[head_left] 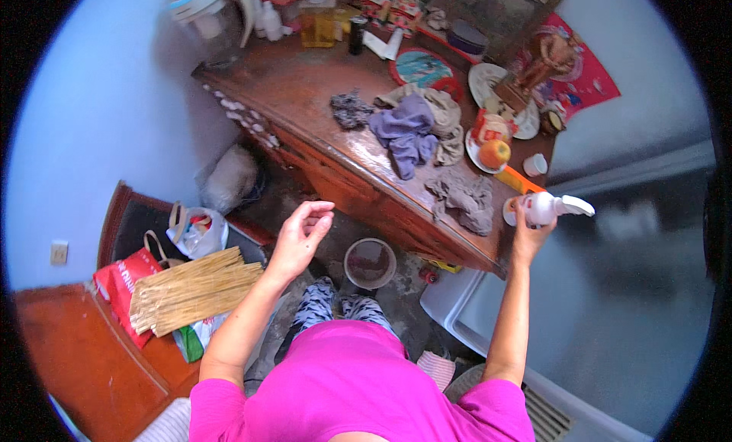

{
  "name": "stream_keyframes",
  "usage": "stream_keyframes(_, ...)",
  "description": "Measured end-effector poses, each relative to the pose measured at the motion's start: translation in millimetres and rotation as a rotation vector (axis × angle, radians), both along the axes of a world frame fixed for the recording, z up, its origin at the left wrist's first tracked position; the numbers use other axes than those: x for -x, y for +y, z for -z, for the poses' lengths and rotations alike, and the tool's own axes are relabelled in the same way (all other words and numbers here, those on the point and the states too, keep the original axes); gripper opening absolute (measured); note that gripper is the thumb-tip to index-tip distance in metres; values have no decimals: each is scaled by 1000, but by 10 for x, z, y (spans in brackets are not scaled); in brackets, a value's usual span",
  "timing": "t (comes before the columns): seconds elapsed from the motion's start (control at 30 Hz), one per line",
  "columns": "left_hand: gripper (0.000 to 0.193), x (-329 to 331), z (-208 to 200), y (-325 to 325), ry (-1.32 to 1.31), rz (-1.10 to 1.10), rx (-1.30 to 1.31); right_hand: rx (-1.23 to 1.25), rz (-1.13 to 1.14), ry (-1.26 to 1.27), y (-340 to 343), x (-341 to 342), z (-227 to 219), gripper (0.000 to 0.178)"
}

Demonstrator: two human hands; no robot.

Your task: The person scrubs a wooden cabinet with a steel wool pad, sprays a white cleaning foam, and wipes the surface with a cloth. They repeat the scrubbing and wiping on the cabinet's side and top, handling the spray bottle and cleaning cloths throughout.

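Note:
My right hand (529, 236) is wrapped around a white spray bottle (543, 208) at the right front corner of a wooden cabinet (297, 84). The bottle tilts, its white trigger head pointing right. My left hand (303, 236) hangs empty before the cabinet front, fingers loosely bent and thumb apart. On the cabinet top lie a crumpled grey cloth (467, 200), a purple cloth (406, 129), a beige cloth (444, 116) and a dark crumpled wad (351, 110). An apple (494, 154) and a small white cup (535, 164) stand near the bottle.
A bucket (348, 265) stands on the floor by my feet. To the left, a bundle of straw-coloured sticks (198, 288) lies beside a red bag (122, 278). A wooden figurine (543, 65), a clear pitcher (217, 34) and a bottle of yellow liquid (318, 24) line the cabinet's back.

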State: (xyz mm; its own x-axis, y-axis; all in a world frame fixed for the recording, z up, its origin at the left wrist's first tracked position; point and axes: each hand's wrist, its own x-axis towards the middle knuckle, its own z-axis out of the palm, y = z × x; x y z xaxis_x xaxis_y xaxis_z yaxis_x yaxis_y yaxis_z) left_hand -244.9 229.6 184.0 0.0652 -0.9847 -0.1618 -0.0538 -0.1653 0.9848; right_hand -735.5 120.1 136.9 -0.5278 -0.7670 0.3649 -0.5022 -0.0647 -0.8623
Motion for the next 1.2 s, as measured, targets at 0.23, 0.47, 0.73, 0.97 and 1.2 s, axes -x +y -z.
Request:
stream_keyframes(0.23, 20, 21, 128, 219, -88, -141, 142, -24, 206, 270, 559, -97, -6, 64)
stream_keyframes(0.47, 31, 105, -16, -464, -503, -132, 323, 6, -310, 286, 684, -1003, -226, 34)
stream_keyframes(0.73, 64, 374, 143, -2191, -979, -227, 293, -21, -633, 442, 333, -1990, -490, 32)
stream_keyframes(0.97, 34, 10, 680, -2270, -814, -110, 578, 7, -757, 483, -399, -2763, -554, 25)
stream_keyframes(1.2, 52, -632, 858, -1657, -264, -638, 502, 99, -895, 472, -1481, -4040, -304, 24)
